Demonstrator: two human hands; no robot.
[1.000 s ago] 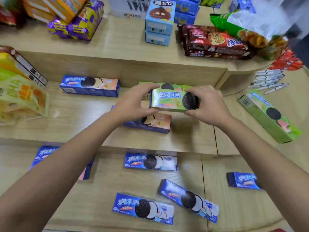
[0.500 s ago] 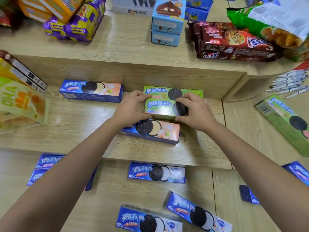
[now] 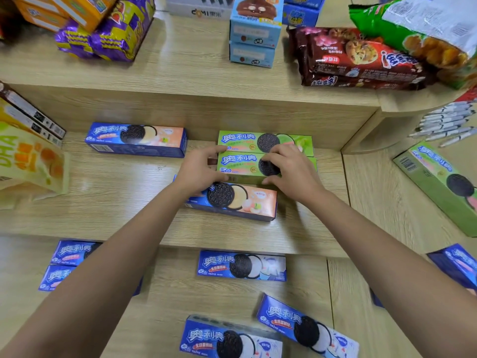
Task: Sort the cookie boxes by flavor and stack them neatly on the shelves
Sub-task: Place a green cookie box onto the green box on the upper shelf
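Note:
Both hands grip a green cookie box [image 3: 241,165] on the middle shelf [image 3: 108,192]; my left hand [image 3: 200,169] holds its left end and my right hand [image 3: 291,171] covers its right half. It lies flat directly in front of a second green box [image 3: 242,140] by the shelf's back wall. A blue-and-peach box [image 3: 245,201] lies just in front, partly under my wrists. Another peach box [image 3: 136,139] sits to the left. A third green box [image 3: 438,184] lies at the right. Several blue-and-white boxes lie on the lower shelf, one in the middle [image 3: 242,266].
The top shelf [image 3: 180,71] carries purple snack bags [image 3: 108,40], light-blue boxes [image 3: 254,32] and brown cookie packs [image 3: 358,60]. Yellow pouches [image 3: 28,156] lean at the left of the middle shelf. Pens [image 3: 446,122] lie at the right.
My hands brought the green box down from the air onto the middle shelf, right in front of the other green box. The camera view has shifted closer.

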